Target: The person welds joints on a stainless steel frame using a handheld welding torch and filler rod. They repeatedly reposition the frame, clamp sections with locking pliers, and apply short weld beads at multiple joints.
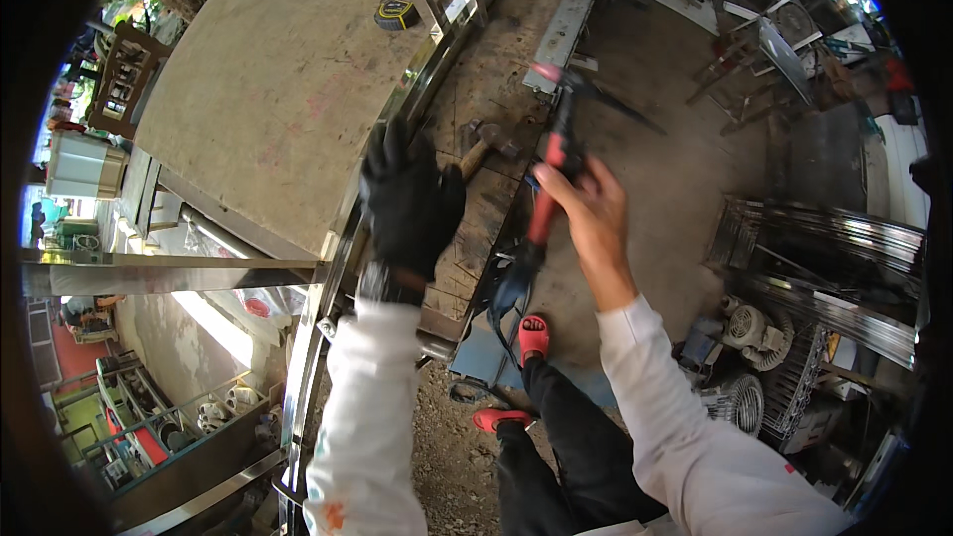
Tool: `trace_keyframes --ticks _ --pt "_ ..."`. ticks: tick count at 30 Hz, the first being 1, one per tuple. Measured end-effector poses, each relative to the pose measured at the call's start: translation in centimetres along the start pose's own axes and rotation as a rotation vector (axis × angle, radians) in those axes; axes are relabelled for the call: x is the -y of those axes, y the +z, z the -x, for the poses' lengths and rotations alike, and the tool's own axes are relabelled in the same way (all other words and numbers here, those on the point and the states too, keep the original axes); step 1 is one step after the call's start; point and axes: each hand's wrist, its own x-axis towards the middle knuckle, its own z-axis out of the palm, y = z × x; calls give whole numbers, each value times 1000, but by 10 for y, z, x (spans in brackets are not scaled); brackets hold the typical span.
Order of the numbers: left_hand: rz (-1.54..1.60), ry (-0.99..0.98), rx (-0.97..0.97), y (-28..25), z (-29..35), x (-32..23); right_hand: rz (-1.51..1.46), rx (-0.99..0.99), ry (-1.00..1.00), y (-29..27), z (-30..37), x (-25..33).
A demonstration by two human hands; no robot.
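On the edge of a large bare plywood worktable, a long shiny stainless-steel frame of square tube runs along the curve of the board, and the left hand — in a black work glove, with a wristwatch showing above the white sleeve — presses down on it, fingers spread over the tube and the table's edge rather than clenched around anything. The right hand, bare, is closed around the red and black handle of a welding torch, which it holds upright beside the frame; the torch's dark head is blurred near the top, and a dark cable hangs from the lower end of the handle toward the ground. Between the two hands, on the worn wooden planks next to the frame, lies a hammer with a wooden handle, touching neither hand. A yellow and black tape measure sits on the plywood farther up, well apart from both hands. Below, the person's dark trousers and red sandals stand on a dirt floor. To the right, stacks of shiny steel tubing and some small machines rest on the ground — too crowded to tell apart in detail.
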Motion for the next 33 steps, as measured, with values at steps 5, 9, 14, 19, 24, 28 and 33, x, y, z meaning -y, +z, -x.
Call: trace_keyframes --ticks 5,9,14,19,24,28,33 --pt "-136 -54 -41 52 -8 9 139 -87 132 -62 56 16" --pt "-93 -72 33 44 -3 14 102 -186 170 -97 84 11" --pt "-73 122 14 39 -21 36 98 -170 162 -124 95 8" --pt "63 208 140 33 -37 35 122 -187 174 -123 98 10" --pt "17 289 31 31 -40 37 151 -164 188 -120 103 6" --pt "97 206 160 26 -37 29 219 -140 206 -125 111 6" --pt "-99 239 386 29 -55 25 195 -110 238 -115 119 6"
